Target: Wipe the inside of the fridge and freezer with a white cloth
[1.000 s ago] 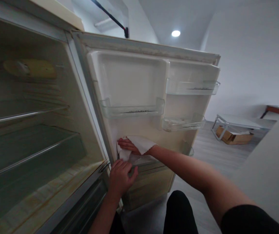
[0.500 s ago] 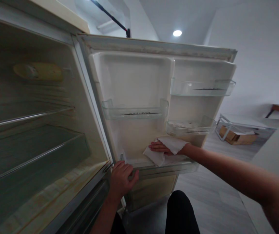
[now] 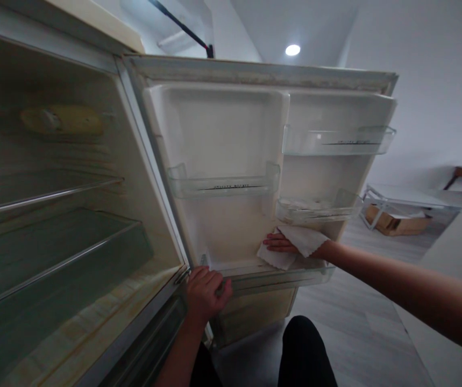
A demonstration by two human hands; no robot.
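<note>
Open fridge door (image 3: 231,134) straight ahead, inner liner cream and stained. Clear door bin (image 3: 223,185) at mid-height on the hinge side; two more clear bins on the far side, upper bin (image 3: 338,141) and lower bin (image 3: 317,208), one above the other. Bottom door shelf (image 3: 279,275) along the lower edge. To the left, open fridge cabinet with wire shelves (image 3: 49,215) and a yellowed lamp cover (image 3: 63,121) on the back wall. Beyond the door: grey floor, a low white table (image 3: 412,198) with a cardboard box (image 3: 390,221) under it. Dark-clad knee (image 3: 305,349) at bottom centre.

Right arm stretched forward across the view, wrist near the door's outer edge, just under the lower bin. Right hand (image 3: 285,244) flat, fingers pointing toward the hinge, pressing a white cloth (image 3: 295,244) against the liner just above the bottom door shelf; cloth draped over the knuckles and bunched beneath the palm, pinned rather than clenched.

Left arm rising from below, left hand (image 3: 206,293) curled over the hinge-side end of the bottom door shelf, fingers closed on its front rim.
</note>
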